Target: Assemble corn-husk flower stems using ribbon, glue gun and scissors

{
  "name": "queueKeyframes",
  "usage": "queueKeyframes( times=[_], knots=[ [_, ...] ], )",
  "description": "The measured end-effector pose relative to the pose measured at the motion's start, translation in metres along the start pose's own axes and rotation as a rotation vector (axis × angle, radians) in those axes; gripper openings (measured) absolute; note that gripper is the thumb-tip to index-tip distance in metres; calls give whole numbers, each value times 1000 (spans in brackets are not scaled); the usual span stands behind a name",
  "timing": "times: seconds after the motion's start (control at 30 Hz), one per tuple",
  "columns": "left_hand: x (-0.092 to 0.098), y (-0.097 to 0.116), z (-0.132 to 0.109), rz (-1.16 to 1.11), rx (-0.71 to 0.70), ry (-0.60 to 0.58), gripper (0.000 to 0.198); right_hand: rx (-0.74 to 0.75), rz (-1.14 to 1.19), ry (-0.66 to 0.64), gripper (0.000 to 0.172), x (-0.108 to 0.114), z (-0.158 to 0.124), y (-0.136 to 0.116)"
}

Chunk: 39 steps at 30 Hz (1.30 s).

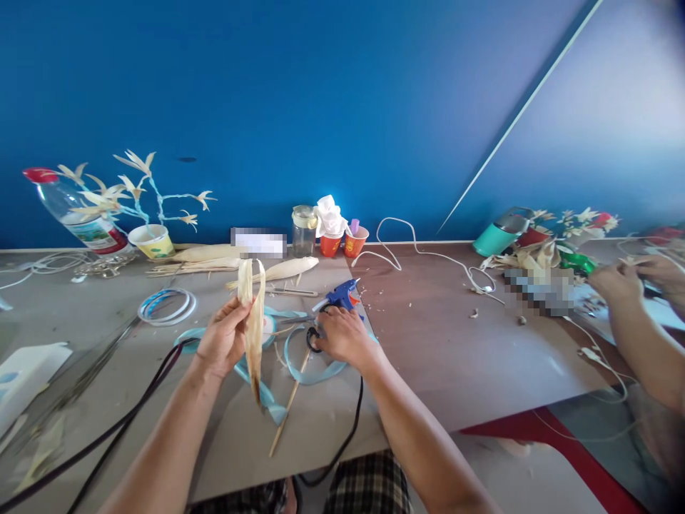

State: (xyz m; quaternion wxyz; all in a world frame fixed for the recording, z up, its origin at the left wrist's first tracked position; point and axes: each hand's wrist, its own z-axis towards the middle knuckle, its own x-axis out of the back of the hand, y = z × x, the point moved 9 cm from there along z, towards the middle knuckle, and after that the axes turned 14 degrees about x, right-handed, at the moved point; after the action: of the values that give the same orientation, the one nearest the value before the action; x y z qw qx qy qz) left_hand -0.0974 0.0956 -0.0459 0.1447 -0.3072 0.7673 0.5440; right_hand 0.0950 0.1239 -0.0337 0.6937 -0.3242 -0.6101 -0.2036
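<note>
My left hand pinches a pale dried corn husk, folded over at the top with its ends hanging down above the table. On the tabletop, my right hand has its fingers on the black handles of a pair of scissors, whose blades point left. Just behind that hand lies a blue glue gun. Light blue ribbon loops loosely beneath and around both hands. A thin wooden stick lies in front of the scissors.
Corn husks, a utility knife, a glass jar and paper cups stand or lie near the wall. Husk flowers fill a yellow cup beside a tilted bottle. Black cables cross the left. Another person's hands work at right.
</note>
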Motion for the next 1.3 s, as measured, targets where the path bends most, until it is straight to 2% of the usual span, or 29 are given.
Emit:
queueKeyframes(
  times=[0.3, 0.47, 0.6, 0.7, 0.8, 0.97, 1.03, 1.13, 1.2, 1.3],
  knots=[
    [-1, -12, 3, 76, 51, 32, 28, 14, 14, -46, 26, -4, 2, -12],
    [1, -14, 4, 83, 53, 18, 27, -33, 51, -39, 35, -11, 4, -7],
    [1, -15, 5, 92, 54, 15, 26, -107, 163, 14, 35, -14, 6, 2],
    [0, -15, 4, 90, 55, 8, 24, -167, 390, 126, 33, -14, 8, 13],
    [-2, -16, 3, 78, 63, -8, 24, -247, 743, 259, 23, -13, 9, 29],
    [-2, -16, 5, 38, 74, -26, 24, -290, 1254, 347, 17, -15, 11, 36],
    [-1, -16, 6, 14, 76, -24, 23, -237, 1417, 386, 17, -10, 12, 31],
    [-5, -17, 5, 7, 77, -29, 24, -70, 1619, 471, 21, 5, 12, 20],
    [-12, -19, 2, 33, 85, -55, 29, 39, 1689, 506, 24, 15, 12, 13],
    [-20, -20, -2, 56, 82, -85, 33, 132, 1714, 489, 25, 22, 11, 5]
  ],
)
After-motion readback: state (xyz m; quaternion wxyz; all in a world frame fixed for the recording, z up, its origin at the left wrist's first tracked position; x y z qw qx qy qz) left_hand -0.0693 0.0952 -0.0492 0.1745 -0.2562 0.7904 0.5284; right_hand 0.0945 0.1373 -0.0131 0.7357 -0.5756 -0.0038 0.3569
